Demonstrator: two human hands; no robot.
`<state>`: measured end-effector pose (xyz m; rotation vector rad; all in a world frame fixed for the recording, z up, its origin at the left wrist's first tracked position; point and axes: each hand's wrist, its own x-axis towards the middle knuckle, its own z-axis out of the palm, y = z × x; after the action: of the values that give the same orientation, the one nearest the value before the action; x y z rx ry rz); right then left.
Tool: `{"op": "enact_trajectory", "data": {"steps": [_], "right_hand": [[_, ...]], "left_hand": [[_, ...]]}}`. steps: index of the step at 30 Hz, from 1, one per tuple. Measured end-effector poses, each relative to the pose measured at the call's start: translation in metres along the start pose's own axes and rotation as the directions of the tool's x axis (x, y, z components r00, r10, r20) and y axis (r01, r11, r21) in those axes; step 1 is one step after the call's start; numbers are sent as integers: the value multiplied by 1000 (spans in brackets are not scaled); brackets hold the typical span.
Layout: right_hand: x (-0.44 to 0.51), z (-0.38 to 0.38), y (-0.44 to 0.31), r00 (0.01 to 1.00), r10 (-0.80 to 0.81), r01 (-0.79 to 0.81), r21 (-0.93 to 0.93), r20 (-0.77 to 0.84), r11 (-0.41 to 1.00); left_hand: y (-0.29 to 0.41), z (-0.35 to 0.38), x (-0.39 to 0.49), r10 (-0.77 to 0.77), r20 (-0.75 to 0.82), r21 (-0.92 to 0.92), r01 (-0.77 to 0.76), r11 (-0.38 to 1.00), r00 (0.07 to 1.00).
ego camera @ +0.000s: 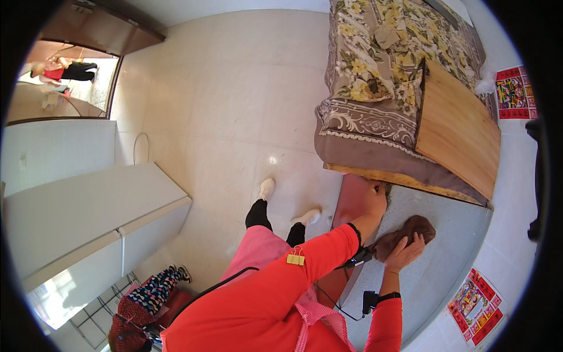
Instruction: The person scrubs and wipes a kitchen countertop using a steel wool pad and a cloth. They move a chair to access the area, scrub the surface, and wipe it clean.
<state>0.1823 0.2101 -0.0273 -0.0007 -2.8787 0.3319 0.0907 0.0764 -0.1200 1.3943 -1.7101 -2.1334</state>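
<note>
My right hand (405, 253) lies with its fingers spread on a bunched brown cloth (415, 231), pressing it on the grey countertop (433, 273). My left hand (377, 189) is at the counter's near edge, close beside the wooden edge (352, 170) below the tablecloth. Its fingers are curled and partly hidden, so whether it holds anything cannot be told. Dark wrist straps with small black devices and a cable are on my arms. Below the counter's edge shows a red panel (349, 198).
A floral cloth (360, 79) covers the neighbouring table, with a wooden board (457, 127) on it. Printed posters (475, 306) are on the white tiled wall. A white cabinet-like appliance (101, 211) stands left. Another person (149, 303) is at the lower left; one more is beyond the doorway.
</note>
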Motion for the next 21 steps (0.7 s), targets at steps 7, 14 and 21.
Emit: {"op": "enact_trajectory", "data": {"steps": [7, 14, 21], "right_hand": [[0, 0, -2, 1000, -20, 20, -14, -14, 1000], [0, 7, 4, 997, -48, 47, -18, -65, 999], [-2, 8, 7, 1000, 20, -20, -19, -19, 1000]], "left_hand": [[-2, -1, 4, 4, 8, -46, -3, 999, 1000], [23, -13, -19, 168, 27, 10, -169, 986, 985], [9, -7, 4, 59, 12, 315, -60, 947, 998]]}}
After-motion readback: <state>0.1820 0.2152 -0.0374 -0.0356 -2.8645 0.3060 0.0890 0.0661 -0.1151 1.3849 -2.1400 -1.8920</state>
